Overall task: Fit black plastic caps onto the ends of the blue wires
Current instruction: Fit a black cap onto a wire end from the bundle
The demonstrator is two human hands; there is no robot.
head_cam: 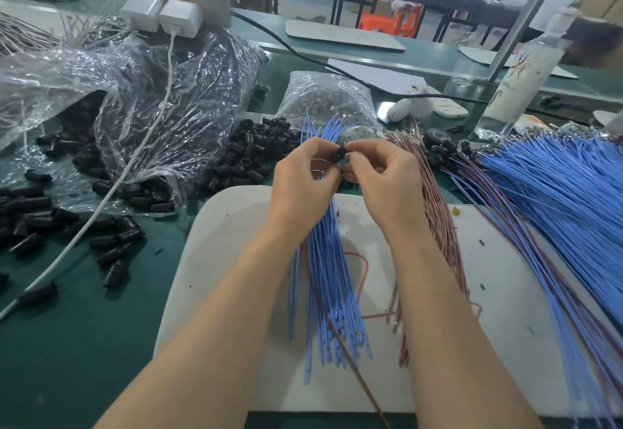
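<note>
My left hand (303, 182) grips a bundle of blue wires (328, 293) that fans out above and below the fist, over a white board (236, 260). Between the fingertips of both hands sits one black plastic cap (341, 153). My right hand (384, 175) pinches at that cap from the right; whether a wire end is inside it is hidden by the fingers. A heap of loose black caps (249, 155) lies just left of my hands.
A torn clear bag (151, 91) spills more black caps (30, 216) over the green table on the left, crossed by a white cable (135, 165). Brown wires (435, 199) and a large fan of blue wires (556, 186) lie to the right. A clear bottle (526, 71) stands behind.
</note>
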